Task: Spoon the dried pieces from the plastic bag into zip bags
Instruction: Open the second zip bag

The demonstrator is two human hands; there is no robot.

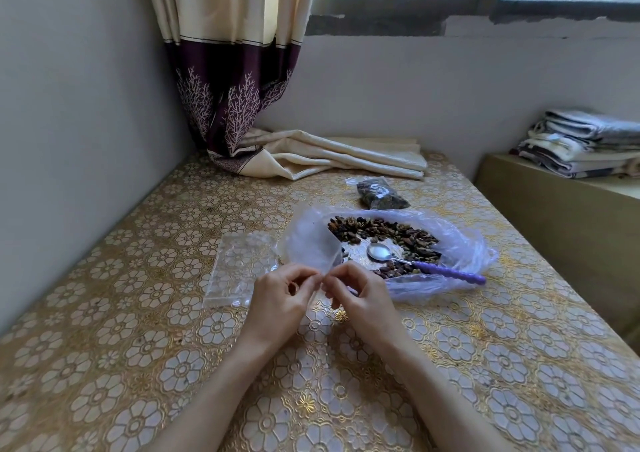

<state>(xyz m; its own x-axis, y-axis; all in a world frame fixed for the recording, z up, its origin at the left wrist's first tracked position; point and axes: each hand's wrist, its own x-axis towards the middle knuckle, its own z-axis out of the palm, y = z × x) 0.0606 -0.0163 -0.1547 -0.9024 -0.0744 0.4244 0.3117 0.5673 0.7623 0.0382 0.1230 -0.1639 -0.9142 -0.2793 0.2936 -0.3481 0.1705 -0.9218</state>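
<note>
Pinching the near edge of an empty zip bag (313, 249), the left hand (280, 297) and right hand (360, 299) meet almost knuckle to knuckle just above the tabletop (138, 347), fingers curled narrow on the bag's mouth, seemingly working the seal apart. The bag rises from the fingers up and away, its long axis leaning back over the rim of the plastic bag (460, 243).

What the next move hangs on lies to the right and just beyond: the spoon (415, 264), bowl empty and face up, rests inside the plastic bag, its purple handle running out rightward and toward the near side. The right hand is clearly nearer that handle; the left would likely hold the mouth open.

Dried pieces (384, 233) arc behind and beside the spoon. A stack of spare zip bags (239, 264) lies flat left of the hands; a filled bag (379, 195) sits farther back. Bare tabletop in front of the wrists gives room to work.
</note>
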